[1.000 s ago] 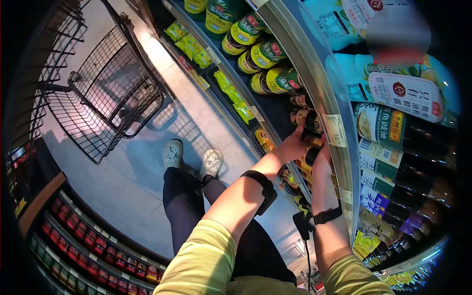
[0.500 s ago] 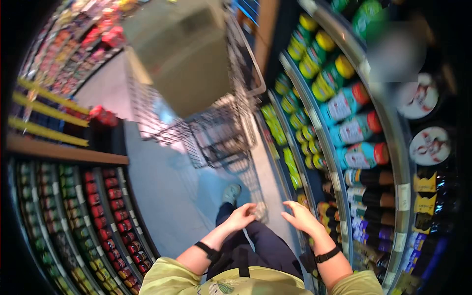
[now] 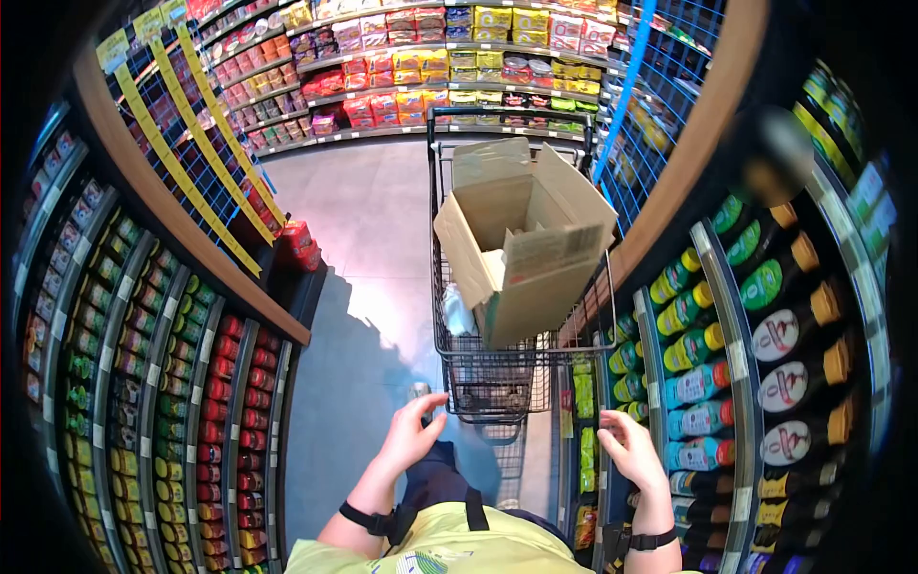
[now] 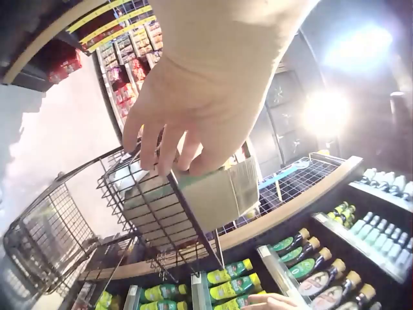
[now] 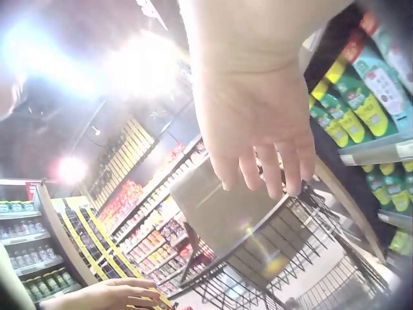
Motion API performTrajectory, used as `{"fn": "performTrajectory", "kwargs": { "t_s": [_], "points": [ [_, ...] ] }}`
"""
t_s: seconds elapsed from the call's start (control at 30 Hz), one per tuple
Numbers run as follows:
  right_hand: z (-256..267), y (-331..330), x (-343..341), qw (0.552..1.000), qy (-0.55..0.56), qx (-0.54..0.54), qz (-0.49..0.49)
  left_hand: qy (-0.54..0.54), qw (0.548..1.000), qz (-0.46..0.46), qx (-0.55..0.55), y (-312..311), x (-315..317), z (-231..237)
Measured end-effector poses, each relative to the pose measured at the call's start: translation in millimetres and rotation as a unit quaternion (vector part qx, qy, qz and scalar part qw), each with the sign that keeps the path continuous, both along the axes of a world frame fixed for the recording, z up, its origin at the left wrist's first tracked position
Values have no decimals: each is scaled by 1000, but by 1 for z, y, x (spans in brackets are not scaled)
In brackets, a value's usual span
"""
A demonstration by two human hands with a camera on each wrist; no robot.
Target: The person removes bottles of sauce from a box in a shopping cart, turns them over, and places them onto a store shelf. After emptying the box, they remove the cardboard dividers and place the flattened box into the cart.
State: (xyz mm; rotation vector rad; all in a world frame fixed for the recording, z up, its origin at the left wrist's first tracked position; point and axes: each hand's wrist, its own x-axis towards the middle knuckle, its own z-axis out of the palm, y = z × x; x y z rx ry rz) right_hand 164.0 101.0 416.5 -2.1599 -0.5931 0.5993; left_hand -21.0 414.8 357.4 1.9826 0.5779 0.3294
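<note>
Both hands are held out in front of the body with nothing in them. My left hand is over the floor of the aisle, its fingers relaxed and bent inward. My right hand is beside the right-hand shelves, fingers loosely curved. Ahead of the hands stands a black wire shopping cart. An opened cardboard box with raised flaps sits in its basket. In the left wrist view, the left fingers overlap the cart's wire side. The right fingers hang in front of the box in the right wrist view.
Shelves of jars line the left side. Bottles fill the right-hand shelves, close to the right hand. Wooden shelf ends flank the aisle. Past the cart, packaged goods fill the far shelves.
Both hands were reaching among small bottles on the right-hand shelf; they have come back from it with nothing in them. The view has swung left and up, so the cart now stands straight ahead.
</note>
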Motion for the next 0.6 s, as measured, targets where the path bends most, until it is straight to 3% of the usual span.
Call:
{"fn": "performTrajectory", "kwargs": {
  "t_s": [0.03,0.1,0.17,0.3,0.4,0.47,0.53,0.6],
  "points": [
    [7,16,7,998,4,57,-20,1,1000,0,-8,17,16,7],
    [34,52,28,998,-30,47,-19,-55,994,-43,86,58,54,24],
    [61,95,49,997,-29,66,-37,-90,990,-60,95,100,94,39],
    [133,204,91,991,-126,37,-17,-184,964,-126,143,193,185,44],
    [183,295,122,983,-184,-1,7,-187,946,-198,177,235,243,56],
    [195,343,142,981,-190,-19,-12,-183,928,-249,207,250,273,60],
    [198,383,161,957,-274,-98,15,-190,901,-309,239,257,298,52],
    [181,413,187,963,-230,-138,7,-185,888,-348,236,262,313,47]
  ]
}}
